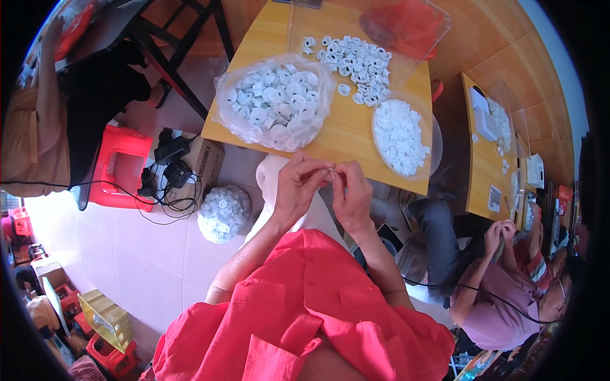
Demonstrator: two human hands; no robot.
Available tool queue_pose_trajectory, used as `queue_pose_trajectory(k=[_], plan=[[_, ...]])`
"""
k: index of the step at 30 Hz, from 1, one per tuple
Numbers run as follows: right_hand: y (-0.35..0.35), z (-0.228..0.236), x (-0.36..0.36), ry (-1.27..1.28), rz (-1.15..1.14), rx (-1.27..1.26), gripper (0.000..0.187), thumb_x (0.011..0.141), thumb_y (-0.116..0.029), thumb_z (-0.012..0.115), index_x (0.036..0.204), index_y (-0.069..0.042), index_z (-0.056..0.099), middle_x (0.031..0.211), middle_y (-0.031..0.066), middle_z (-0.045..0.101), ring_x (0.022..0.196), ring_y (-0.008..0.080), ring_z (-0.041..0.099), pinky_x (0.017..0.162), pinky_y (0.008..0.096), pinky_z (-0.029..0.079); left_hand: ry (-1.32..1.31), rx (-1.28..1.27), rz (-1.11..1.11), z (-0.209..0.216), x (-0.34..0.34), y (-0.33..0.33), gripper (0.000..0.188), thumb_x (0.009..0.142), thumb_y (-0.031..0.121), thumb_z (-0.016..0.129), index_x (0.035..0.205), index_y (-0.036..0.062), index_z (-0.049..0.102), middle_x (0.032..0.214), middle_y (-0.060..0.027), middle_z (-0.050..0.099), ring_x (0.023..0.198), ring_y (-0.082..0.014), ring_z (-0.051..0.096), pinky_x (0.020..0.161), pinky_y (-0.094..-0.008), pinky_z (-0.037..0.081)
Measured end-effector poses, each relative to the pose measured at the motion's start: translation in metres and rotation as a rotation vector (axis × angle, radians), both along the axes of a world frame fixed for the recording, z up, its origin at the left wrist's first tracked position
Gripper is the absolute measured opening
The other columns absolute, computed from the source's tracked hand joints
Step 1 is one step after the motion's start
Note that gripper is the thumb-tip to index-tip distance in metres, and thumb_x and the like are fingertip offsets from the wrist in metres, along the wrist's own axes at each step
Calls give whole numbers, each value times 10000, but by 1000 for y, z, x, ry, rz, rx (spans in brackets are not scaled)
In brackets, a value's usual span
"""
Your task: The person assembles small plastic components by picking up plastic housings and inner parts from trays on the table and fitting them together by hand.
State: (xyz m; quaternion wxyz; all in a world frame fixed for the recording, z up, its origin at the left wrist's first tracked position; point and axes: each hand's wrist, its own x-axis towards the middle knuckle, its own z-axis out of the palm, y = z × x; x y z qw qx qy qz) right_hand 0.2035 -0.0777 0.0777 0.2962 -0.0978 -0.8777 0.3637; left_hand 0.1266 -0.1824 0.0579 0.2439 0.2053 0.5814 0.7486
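I see the left hand [297, 188] and the right hand [352, 194] both pinching one tiny piece [331, 170] before the worktop's [349, 141] near edge, and much work seems left, because white parts [273, 95] fill the bag [286, 143] by its near left corner, though finished ones I cannot tell.

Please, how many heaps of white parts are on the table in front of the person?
3: a bagged heap at the left, a loose heap toward the far side, and an oval heap at the right. The red plastic could hide more.
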Motion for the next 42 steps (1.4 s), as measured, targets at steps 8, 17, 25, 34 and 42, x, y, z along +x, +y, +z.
queue_pose_trajectory(k=[8, 17, 25, 34, 42], plan=[[-3, -8, -5, 80, -30, 90, 71, 828, 11, 545, 875, -2, 493, 748, 150, 511, 608, 291, 558, 523, 345, 433, -15, -27, 12, 1, 0, 2, 147, 833, -30, 567, 960, -19, 640, 871, -58, 512, 755, -131, 612, 664, -212, 509], [-4, -6, -6, 14, 16, -180, 126, 804, 13, 586, 906, 0, 513, 735, 108, 573, 600, 181, 599, 528, 266, 468, -28, -12, 5, -1, -4, 1, 190, 820, -64, 534, 973, -13, 635, 910, -62, 488, 767, -138, 605, 647, -225, 504], [-5, -15, -12, 43, -52, -229, 135, 816, 4, 573, 941, -4, 523, 762, 131, 569, 617, 214, 595, 539, 286, 465, 175, -154, 95, 10, -14, 4, 244, 797, -97, 515, 969, 13, 649, 857, -49, 491, 705, -118, 568, 577, -222, 465], [34, -28, -4, -40, -75, -109, 123, 808, 9, 569, 931, 1, 558, 769, 109, 558, 603, 204, 576, 537, 284, 453, 758, -422, 491, 36, -111, -2, 323, 769, -41, 580, 1084, 27, 598, 986, -139, 576, 864, -219, 582, 718, -296, 467], [89, -63, -88, -55, -164, -32, 190, 777, 0, 539, 965, -1, 561, 888, 157, 540, 800, 351, 562, 690, 399, 451, 542, -239, 310, 23, -33, 4, 258, 770, -76, 562, 1010, 8, 609, 924, -114, 581, 750, -165, 573, 630, -232, 467]])
